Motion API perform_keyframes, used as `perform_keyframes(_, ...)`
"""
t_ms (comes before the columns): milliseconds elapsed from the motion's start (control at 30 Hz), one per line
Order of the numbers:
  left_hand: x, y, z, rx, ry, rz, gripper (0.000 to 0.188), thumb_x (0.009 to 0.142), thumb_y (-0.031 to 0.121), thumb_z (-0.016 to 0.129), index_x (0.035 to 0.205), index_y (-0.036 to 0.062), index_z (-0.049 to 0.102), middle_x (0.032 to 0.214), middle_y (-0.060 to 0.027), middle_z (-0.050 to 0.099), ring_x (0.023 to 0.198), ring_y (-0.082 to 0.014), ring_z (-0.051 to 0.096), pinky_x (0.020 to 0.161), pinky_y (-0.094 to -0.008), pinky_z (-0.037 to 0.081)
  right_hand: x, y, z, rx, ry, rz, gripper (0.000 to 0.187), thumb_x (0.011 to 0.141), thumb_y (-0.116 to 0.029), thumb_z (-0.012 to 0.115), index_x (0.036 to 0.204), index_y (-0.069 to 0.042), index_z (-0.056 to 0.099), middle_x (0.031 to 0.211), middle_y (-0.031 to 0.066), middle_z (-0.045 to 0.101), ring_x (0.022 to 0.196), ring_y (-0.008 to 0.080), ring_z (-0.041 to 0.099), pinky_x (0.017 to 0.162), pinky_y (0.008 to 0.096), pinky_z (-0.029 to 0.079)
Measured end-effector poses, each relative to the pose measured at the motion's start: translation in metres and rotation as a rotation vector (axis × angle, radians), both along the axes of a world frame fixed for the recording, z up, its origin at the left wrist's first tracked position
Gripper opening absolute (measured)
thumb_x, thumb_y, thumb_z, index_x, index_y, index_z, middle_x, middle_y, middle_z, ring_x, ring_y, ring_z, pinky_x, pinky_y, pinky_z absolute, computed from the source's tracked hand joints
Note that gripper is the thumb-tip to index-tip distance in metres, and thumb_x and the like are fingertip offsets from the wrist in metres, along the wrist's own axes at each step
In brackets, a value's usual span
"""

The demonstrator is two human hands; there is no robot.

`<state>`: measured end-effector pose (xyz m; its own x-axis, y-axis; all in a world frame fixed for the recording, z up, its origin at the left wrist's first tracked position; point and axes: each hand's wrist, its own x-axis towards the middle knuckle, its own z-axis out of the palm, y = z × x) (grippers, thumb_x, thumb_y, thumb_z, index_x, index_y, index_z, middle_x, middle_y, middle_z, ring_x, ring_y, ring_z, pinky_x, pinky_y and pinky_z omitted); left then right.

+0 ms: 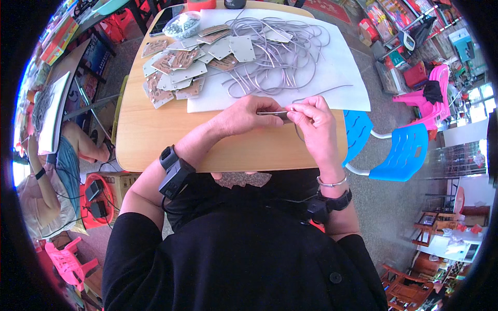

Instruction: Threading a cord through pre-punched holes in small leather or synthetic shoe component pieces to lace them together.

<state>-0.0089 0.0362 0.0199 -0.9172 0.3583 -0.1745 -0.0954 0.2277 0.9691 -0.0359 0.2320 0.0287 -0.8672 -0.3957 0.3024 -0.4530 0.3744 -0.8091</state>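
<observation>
Over the near part of the wooden table (155, 150), my left hand (241, 116) is closed on a thin circuit board (273, 113), seen almost edge-on. Fingertips of my right hand (316, 122) pinch a grey wire (324, 91) at the board's right end; whether it passes through a hole is too small to tell. Beyond my left hand lies a loose pile of circuit boards (242, 48), some pale side up, others brown. A tangle of grey wires (280, 67) spreads over a white foam sheet (340, 67) beyond my hands.
A clear bowl of small metallic pieces (182, 26) and a phone (167, 19) sit at the table's far left. Blue chairs (407, 153) stand close on the right, a pink chair (438, 96) behind them. Another person (67, 176) sits at left.
</observation>
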Motion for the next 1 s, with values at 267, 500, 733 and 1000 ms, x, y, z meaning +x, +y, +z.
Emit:
perform_keyframes(267, 0.001, -0.001, -0.002, 0.148, -0.117, -0.012, 0.047, 0.084, 0.029, 0.062, 0.121, 0.0006, 0.055, 0.108, -0.0128, 0.062, 0.098, -0.0196, 0.058, 0.086, -0.033, 0.044, 0.003, -0.009, -0.003, 0.075, 0.157, -0.106, 0.01, 0.081, -0.008, 0.065, 0.085, 0.0, 0.063, 0.081, 0.0092, 0.059, 0.071, 0.0237, 0.06, 0.064, 0.0321, 0.047)
perform_keyframes(500, -0.005, -0.001, -0.011, 0.284, -0.184, 0.083, 0.037, 0.082, 0.025, 0.052, 0.104, -0.002, 0.064, 0.085, -0.0066, 0.061, 0.081, -0.0138, 0.052, 0.079, -0.0266, 0.041, 0.003, -0.012, -0.005, 0.044, 0.154, -0.133, 0.011, 0.082, -0.01, 0.064, 0.084, 0.001, 0.061, 0.081, 0.0105, 0.058, 0.069, 0.0263, 0.06, 0.063, 0.0335, 0.047)
perform_keyframes(733, -0.007, -0.002, -0.014, 0.392, -0.275, 0.17, 0.035, 0.083, 0.013, 0.047, 0.105, -0.0122, 0.058, 0.102, -0.0191, 0.061, 0.091, -0.0249, 0.06, 0.086, -0.0363, 0.046, 0.003, -0.005, 0.001, -0.106, -0.023, -0.104, 0.01, 0.085, -0.008, 0.061, 0.091, -0.001, 0.065, 0.082, 0.0051, 0.056, 0.067, 0.013, 0.054, 0.059, 0.0256, 0.043)
perform_keyframes(1000, -0.01, -0.001, -0.022, 0.486, -0.333, 0.285, 0.033, 0.084, 0.009, 0.045, 0.102, -0.0162, 0.056, 0.101, -0.0213, 0.06, 0.088, -0.0257, 0.061, 0.083, -0.0352, 0.05, 0.015, 0.029, 0.058, -0.202, -0.151, -0.127, 0.016, 0.088, -0.005, 0.055, 0.099, 0.001, 0.065, 0.089, -0.0004, 0.056, 0.067, 0.0044, 0.046, 0.06, 0.0199, 0.039)
